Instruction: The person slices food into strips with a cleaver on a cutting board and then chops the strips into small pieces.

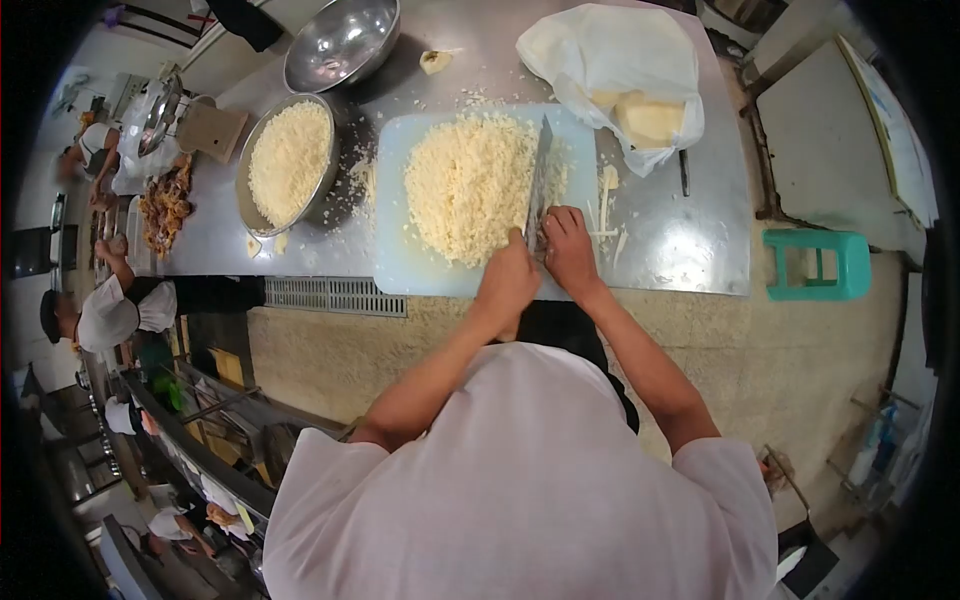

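A wide knife (pixel 541 170) stands with its blade pointing away from me over the pale cutting board (pixel 395 150). My left hand (pixel 508 280) is closed round its near end. Just right of the blade, my right hand (pixel 570 250) has its fingers bent and pressed together; whatever is under them is too small to tell. A large heap of finely chopped pale yellow food (pixel 467 190) lies left of the blade, with a thinner scatter of bits to its right. Some loose strips (pixel 606 200) rest on the metal table beyond the board's right edge.
On the metal table (pixel 690 250), a bowl of chopped food (pixel 290 165) and a shiny bowl (pixel 342 45) stand left. A white bag (pixel 610 60) with pale blocks (pixel 650 120) lies back right. A green stool (pixel 818 265) stands right. Several people work at far left, one in a dark cap (pixel 52 315).
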Demonstrator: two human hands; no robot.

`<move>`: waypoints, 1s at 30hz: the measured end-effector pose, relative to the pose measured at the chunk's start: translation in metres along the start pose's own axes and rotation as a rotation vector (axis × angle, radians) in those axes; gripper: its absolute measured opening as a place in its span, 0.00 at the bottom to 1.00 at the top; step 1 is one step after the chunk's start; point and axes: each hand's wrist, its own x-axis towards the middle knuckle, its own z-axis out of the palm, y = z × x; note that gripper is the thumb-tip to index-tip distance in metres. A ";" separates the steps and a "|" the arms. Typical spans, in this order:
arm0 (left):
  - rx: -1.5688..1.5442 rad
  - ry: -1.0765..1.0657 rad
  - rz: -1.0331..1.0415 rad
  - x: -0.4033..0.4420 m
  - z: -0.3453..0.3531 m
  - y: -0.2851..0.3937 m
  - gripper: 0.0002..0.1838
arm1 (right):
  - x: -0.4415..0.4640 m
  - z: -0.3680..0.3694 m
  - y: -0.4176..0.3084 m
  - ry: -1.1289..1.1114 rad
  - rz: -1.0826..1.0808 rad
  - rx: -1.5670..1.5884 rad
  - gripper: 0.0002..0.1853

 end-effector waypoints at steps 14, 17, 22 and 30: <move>0.137 0.008 0.018 0.003 -0.052 -0.004 0.08 | -0.012 -0.012 -0.005 -0.109 0.151 0.076 0.39; 0.223 -0.018 0.022 0.007 -0.036 -0.028 0.13 | -0.017 -0.011 -0.005 -0.113 0.131 0.130 0.36; 0.174 -0.063 0.032 -0.018 -0.086 0.019 0.10 | -0.014 -0.025 -0.012 -0.014 0.111 0.200 0.26; 0.146 -0.076 0.095 0.004 -0.029 -0.007 0.11 | -0.013 -0.003 -0.007 0.033 0.041 0.060 0.12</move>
